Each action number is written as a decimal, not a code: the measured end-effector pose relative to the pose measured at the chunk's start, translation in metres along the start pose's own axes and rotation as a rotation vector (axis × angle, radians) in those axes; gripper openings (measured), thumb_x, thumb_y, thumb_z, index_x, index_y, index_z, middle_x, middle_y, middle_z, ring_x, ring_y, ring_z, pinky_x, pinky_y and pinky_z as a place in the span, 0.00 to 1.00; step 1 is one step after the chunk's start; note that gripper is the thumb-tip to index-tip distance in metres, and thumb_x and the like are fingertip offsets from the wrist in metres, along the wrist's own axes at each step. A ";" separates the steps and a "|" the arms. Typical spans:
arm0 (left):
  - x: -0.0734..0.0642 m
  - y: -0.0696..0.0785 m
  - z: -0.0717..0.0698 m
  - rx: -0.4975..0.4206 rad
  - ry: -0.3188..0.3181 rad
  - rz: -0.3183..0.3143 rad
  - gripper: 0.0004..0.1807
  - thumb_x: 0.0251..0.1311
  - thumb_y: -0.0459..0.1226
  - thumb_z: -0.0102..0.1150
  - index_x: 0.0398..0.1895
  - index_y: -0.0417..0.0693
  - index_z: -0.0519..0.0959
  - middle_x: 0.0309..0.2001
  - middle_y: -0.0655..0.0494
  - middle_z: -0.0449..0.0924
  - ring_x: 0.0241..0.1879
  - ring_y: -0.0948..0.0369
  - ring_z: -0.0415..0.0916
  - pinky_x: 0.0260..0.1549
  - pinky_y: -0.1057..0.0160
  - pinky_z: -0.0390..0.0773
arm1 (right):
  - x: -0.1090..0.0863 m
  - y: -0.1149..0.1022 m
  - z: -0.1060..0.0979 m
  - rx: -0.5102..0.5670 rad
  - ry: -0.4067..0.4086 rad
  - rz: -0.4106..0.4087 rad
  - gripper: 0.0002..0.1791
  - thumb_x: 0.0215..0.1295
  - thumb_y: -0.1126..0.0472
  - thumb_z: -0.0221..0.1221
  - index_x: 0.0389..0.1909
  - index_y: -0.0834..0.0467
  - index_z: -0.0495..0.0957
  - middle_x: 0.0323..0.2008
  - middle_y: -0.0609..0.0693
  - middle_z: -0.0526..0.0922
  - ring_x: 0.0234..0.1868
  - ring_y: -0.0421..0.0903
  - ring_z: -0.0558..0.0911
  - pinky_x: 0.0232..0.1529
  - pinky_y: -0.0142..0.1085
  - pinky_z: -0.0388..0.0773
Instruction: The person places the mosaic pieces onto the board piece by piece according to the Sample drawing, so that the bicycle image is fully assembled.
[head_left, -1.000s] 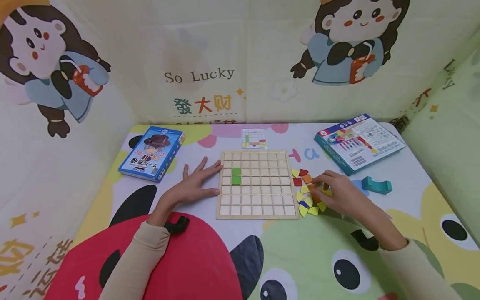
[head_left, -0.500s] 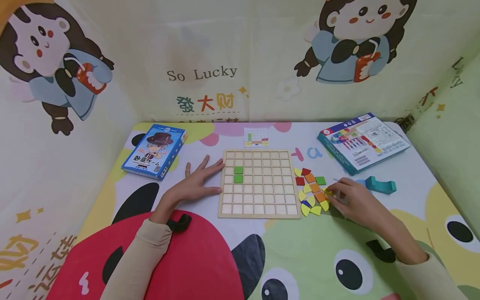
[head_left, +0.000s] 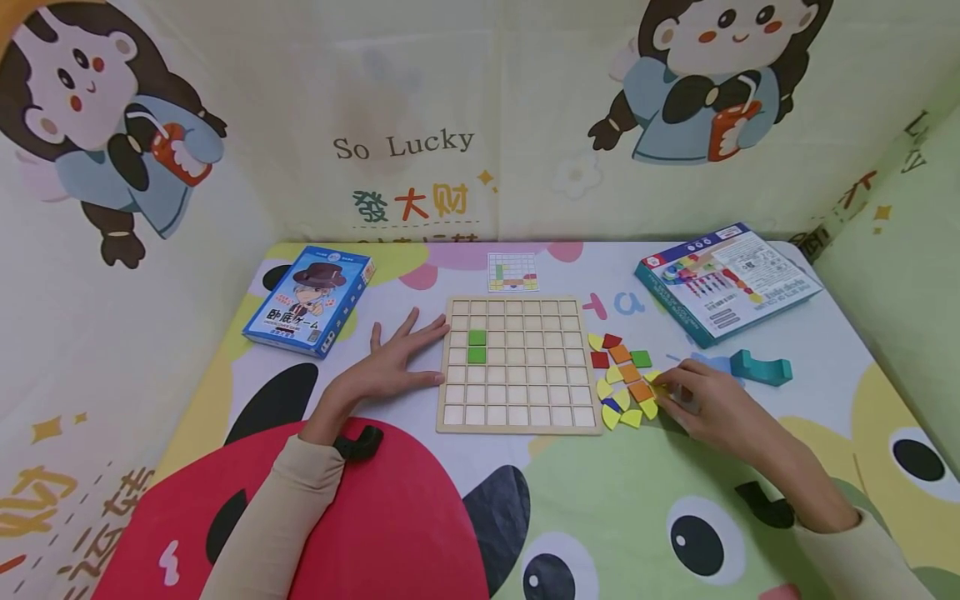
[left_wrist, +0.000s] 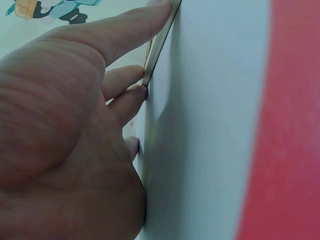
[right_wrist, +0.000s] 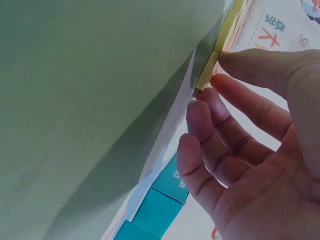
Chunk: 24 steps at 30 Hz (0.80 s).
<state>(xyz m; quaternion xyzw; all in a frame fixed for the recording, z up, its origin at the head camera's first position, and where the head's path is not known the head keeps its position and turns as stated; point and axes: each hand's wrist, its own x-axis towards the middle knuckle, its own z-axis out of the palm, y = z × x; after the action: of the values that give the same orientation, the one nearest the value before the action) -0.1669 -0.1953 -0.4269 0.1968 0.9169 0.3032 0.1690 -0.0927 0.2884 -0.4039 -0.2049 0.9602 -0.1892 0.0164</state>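
Note:
In the head view, my left hand (head_left: pixel 390 365) lies spread beside the wooden grid board (head_left: pixel 519 432), its thumb and fingertips touching the left edge. Two green square tiles (head_left: pixel 477 355) sit in the board's cells. My right hand (head_left: pixel 708 406) is at the right side of a loose pile of tiles. Its thumb and index finger pinch a yellow tile (right_wrist: pixel 208 72), seen in the right wrist view low against the table. Around it lie orange tiles (head_left: pixel 628 372), red tiles (head_left: pixel 600 360), a green tile (head_left: pixel 641 358), several yellow quarter-round tiles (head_left: pixel 632 418) and a partly covered blue tile (head_left: pixel 611 405).
A small pattern card (head_left: pixel 513 272) lies behind the board. At the left is a blue game box (head_left: pixel 307 302), and a teal-edged box (head_left: pixel 727 283) lies at the back right. A curved teal block (head_left: pixel 761 367) rests beyond my right hand.
My right hand has drawn back rightward from over the pile, uncovering orange tiles and a green tile, and stays at a yellow tile. My left hand has kept its place at the board.

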 end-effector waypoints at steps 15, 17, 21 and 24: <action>-0.001 0.001 0.000 -0.007 0.006 0.015 0.48 0.64 0.52 0.70 0.85 0.62 0.57 0.88 0.57 0.49 0.88 0.44 0.25 0.72 0.23 0.12 | -0.002 0.002 -0.001 0.009 -0.028 -0.004 0.15 0.58 0.65 0.76 0.47 0.58 0.88 0.38 0.46 0.84 0.37 0.41 0.76 0.34 0.28 0.78; -0.001 0.002 0.000 -0.009 0.006 0.014 0.48 0.64 0.52 0.70 0.85 0.62 0.58 0.88 0.57 0.49 0.88 0.44 0.25 0.72 0.23 0.12 | -0.001 0.003 -0.002 0.023 -0.044 0.007 0.16 0.59 0.64 0.76 0.48 0.58 0.88 0.38 0.46 0.85 0.37 0.41 0.76 0.34 0.27 0.78; -0.001 0.001 0.000 -0.007 0.003 0.005 0.49 0.63 0.53 0.70 0.85 0.63 0.58 0.88 0.57 0.49 0.88 0.44 0.25 0.72 0.24 0.12 | 0.000 0.006 -0.003 0.058 -0.077 0.028 0.17 0.60 0.62 0.76 0.50 0.58 0.88 0.39 0.46 0.86 0.38 0.40 0.76 0.34 0.27 0.78; 0.000 0.000 0.000 -0.007 0.002 0.003 0.49 0.64 0.53 0.70 0.85 0.63 0.58 0.88 0.57 0.49 0.88 0.44 0.25 0.72 0.23 0.12 | 0.001 0.009 -0.004 0.078 -0.094 0.039 0.17 0.61 0.60 0.76 0.51 0.58 0.88 0.39 0.44 0.85 0.37 0.38 0.75 0.34 0.26 0.77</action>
<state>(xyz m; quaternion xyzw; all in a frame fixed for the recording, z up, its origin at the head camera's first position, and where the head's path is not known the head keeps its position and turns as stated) -0.1671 -0.1951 -0.4274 0.1976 0.9157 0.3067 0.1684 -0.0975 0.2974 -0.4032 -0.1941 0.9540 -0.2165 0.0732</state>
